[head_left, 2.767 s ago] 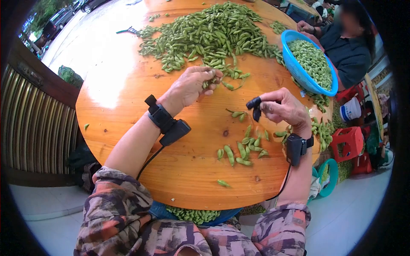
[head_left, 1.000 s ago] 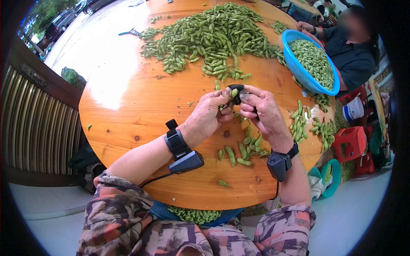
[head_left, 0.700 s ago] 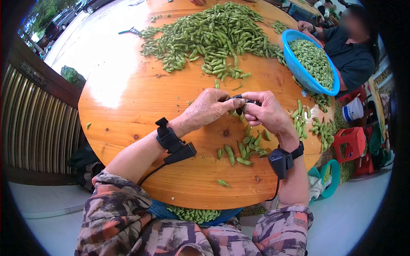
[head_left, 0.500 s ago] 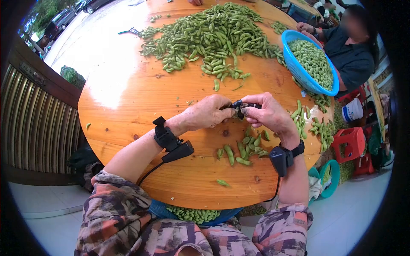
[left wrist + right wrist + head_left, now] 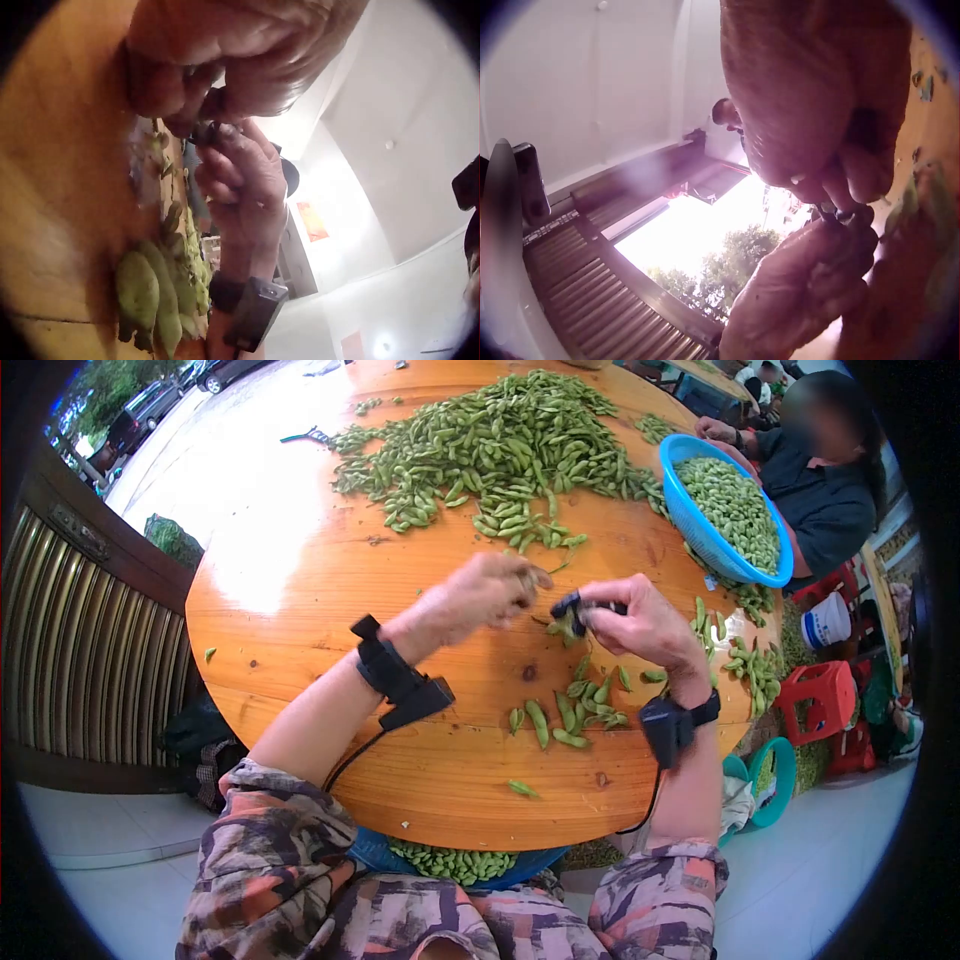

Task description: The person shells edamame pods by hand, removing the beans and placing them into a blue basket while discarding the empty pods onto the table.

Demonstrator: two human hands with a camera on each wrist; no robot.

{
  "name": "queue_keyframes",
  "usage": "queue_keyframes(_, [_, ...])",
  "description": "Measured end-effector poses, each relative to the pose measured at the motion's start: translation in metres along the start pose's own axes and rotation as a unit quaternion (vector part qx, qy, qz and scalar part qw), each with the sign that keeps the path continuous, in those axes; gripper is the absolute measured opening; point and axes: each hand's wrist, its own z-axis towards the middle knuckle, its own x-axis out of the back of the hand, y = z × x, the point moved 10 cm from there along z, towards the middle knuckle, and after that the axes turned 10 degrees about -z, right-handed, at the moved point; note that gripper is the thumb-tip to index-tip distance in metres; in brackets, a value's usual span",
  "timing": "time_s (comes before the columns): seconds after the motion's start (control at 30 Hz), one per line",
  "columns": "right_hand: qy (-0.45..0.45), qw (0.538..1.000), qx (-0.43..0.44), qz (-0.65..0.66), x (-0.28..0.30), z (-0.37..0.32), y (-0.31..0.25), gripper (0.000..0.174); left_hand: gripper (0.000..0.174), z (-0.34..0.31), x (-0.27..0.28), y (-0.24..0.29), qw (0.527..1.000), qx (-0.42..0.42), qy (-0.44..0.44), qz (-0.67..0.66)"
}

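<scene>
My left hand (image 5: pixel 490 592) is blurred over the middle of the table, its fingers curled; I cannot tell whether anything is in them. Close to its right, my right hand (image 5: pixel 640 622) pinches a small black tool (image 5: pixel 566 606) between thumb and forefinger. A green bean pod (image 5: pixel 572 627) shows just under the tool's tip. In the left wrist view the right hand (image 5: pixel 244 176) appears beyond the left fingers. Several loose pods (image 5: pixel 568 715) lie on the wood below my right hand, and a large heap of pods (image 5: pixel 490 450) spreads across the far side.
A blue basket (image 5: pixel 668 510) full of pods stands at the table's right edge, beside a seated person (image 5: pixel 815 490). More pods (image 5: pixel 755 668) lie along the right edge. A blue basin (image 5: pixel 370 853) with pods sits below the table's near edge. Red stools (image 5: pixel 815 695) stand at the right.
My hands came together around the black tool, then parted. The left hand has just drawn away from it, up and to the left; the right hand keeps hold of the tool.
</scene>
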Motion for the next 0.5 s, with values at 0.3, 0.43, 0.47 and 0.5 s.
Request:
queue_keyframes(0.3, [0.207, 0.974, -0.017, -0.084, 0.027, 0.014, 0.023, 0.028, 0.023, 0.003, 0.03, 0.055, 0.816, -0.249, 0.141, 0.503])
queue_keyframes(0.43, [0.292, 0.909, 0.117, -0.275, 0.018, 0.007, -0.012, 0.029, 0.024, -0.007, 0.015, 0.051, 0.776, -0.206, 0.144, 0.579])
queue_keyframes(0.47, [0.278, 0.901, 0.124, -0.309, 0.013, 0.008, -0.012, 0.029, 0.024, -0.007, 0.004, 0.041, 0.764, -0.172, 0.103, 0.614])
queue_keyframes(0.5, [0.265, 0.892, 0.132, -0.342, 0.007, 0.009, -0.013, 0.03, 0.023, -0.01, -0.006, 0.031, 0.748, -0.137, 0.06, 0.647])
